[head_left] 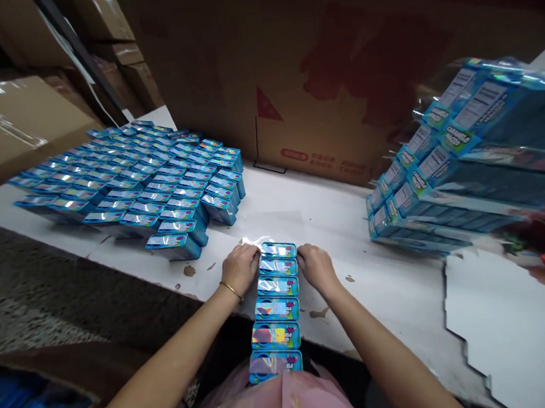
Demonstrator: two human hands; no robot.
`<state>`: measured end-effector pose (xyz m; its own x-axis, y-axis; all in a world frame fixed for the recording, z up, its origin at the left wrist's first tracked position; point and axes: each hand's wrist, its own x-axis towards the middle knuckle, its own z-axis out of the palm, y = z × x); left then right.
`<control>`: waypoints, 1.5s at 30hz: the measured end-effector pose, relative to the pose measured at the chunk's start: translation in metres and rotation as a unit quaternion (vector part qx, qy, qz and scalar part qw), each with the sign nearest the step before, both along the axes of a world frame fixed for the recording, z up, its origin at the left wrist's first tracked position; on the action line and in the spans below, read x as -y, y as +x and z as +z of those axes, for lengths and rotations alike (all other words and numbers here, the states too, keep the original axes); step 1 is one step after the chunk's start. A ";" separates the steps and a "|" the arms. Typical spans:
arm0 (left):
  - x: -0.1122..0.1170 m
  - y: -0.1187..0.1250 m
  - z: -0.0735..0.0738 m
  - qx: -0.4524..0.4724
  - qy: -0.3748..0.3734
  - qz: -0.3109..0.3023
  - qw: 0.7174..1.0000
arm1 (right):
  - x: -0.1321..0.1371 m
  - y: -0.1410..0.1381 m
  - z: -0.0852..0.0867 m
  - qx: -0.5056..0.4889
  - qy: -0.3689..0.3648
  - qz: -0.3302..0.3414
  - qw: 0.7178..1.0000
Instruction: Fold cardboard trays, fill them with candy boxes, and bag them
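A single row of small blue packets with glossy tops (278, 286) runs from my lap out onto the table. My left hand (240, 269) is closed at the left side of the row's far end, a thin gold bangle on its wrist. Opposite it, my right hand (316, 266) has its fingers curled against the right side of the same end packet. The two hands hold the row between them; their fingertips are partly hidden. Just beyond lies a sheet of clear plastic film (274, 223), shining near my left fingers.
Many similar blue packets (160, 186) stand in rows on the white table (338, 224) at left. Film-wrapped blue packs (435, 151) are stacked at right. A large brown carton (227, 65) rises behind. An open carton (70, 370) with blue packets is at lower left.
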<state>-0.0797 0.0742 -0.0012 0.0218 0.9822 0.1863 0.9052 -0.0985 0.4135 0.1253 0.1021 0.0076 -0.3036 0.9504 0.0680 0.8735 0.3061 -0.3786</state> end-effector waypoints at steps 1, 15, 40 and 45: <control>-0.005 -0.001 0.002 0.016 -0.022 0.009 1.000 | -0.008 0.000 0.004 -0.019 -0.039 -0.007 0.999; -0.048 -0.015 0.034 0.196 -0.187 -0.065 0.960 | -0.017 -0.009 0.035 0.074 -0.004 -0.004 0.997; 0.051 -0.008 -0.038 0.089 0.115 -0.026 0.989 | 0.049 0.007 -0.029 -0.008 0.225 0.048 0.973; 0.041 -0.002 -0.032 0.114 -0.042 0.057 0.991 | 0.044 -0.004 -0.041 0.034 0.101 -0.025 0.994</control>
<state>-0.0815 0.0335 -0.0335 -0.1233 0.9881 0.0918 0.7902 0.0418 0.6114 0.1215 0.0578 -0.0336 -0.2665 0.9334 0.2403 0.9110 0.3253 -0.2534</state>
